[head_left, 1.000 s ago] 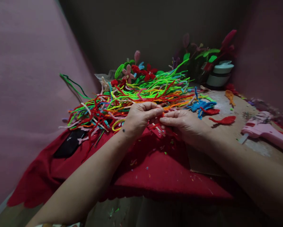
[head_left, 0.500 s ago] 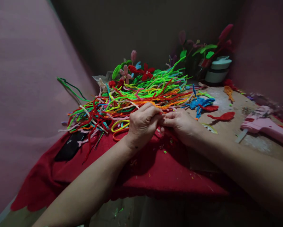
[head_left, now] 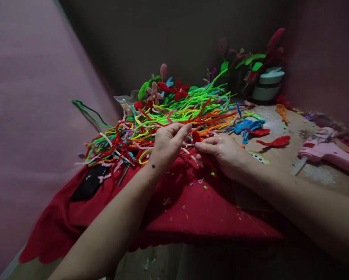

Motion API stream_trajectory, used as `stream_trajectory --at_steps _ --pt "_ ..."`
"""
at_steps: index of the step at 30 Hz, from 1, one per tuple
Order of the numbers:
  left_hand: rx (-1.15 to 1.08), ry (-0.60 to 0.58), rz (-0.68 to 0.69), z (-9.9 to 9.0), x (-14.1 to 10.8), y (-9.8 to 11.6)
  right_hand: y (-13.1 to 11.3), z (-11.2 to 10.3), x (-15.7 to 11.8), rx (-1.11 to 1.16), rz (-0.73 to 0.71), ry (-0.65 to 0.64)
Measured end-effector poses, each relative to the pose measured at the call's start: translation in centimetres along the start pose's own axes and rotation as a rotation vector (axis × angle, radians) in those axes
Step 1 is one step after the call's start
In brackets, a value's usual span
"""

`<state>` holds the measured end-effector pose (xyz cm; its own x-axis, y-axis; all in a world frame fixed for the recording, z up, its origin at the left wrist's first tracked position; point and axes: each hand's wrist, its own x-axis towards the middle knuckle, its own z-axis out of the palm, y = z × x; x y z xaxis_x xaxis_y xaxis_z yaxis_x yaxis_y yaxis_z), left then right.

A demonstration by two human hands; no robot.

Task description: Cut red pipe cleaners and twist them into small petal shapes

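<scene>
- Right hand point(head_left: 228, 153): thumb and forefinger closed in a pinch on a small red, fuzzy, rounded piece point(head_left: 196, 136), held upright above the red cloth point(head_left: 192, 212).
- Left hand point(head_left: 168, 144): partly open, fingers curled, thumb extended, just beside the piece; cannot tell whether a thin strand is between the fingertips.
- Formed, lying apart on the brown board point(head_left: 297, 116): a flat red fuzzy petal shape with a narrow tail point(head_left: 276, 142), a second red one point(head_left: 260, 132) touching the bunched blue fuzzy stems point(head_left: 248, 125).
- Complete-looking: red fuzzy flower point(head_left: 180, 90) and pink fuzzy flower point(head_left: 154, 93), behind the pile.
- Unworked, by appearance: large heap of multicoloured fuzzy stems point(head_left: 186, 112).
- Judgement: held piece looks largely shaped, unattached to any flower; its lower end is hidden.
- Pink plastic glue gun point(head_left: 321, 149) lies on the board, untouched.
</scene>
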<state>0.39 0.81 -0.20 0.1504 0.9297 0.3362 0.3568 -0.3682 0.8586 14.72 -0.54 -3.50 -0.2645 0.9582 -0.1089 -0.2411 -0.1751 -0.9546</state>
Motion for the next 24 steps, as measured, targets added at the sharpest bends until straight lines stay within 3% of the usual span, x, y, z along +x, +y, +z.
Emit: stream_trajectory --at_steps 3,6,14,24 --pt "-0.071 -0.178 -0.188 -0.8 0.2 0.3 -0.2 -0.1 0.1 0.076 -0.028 0.087" --pt "-0.071 -0.291 -0.248 -1.0 0.2 0.3 0.0 -0.5 0.4 0.117 -0.064 0.082" --pt "-0.095 -0.316 -0.216 -1.2 0.3 -0.1 -0.5 -1.1 0.9 0.163 -0.087 0.052" --pt "0.016 -0.298 -0.23 -0.9 0.1 0.8 -0.5 -1.1 0.6 0.016 -0.111 0.058"
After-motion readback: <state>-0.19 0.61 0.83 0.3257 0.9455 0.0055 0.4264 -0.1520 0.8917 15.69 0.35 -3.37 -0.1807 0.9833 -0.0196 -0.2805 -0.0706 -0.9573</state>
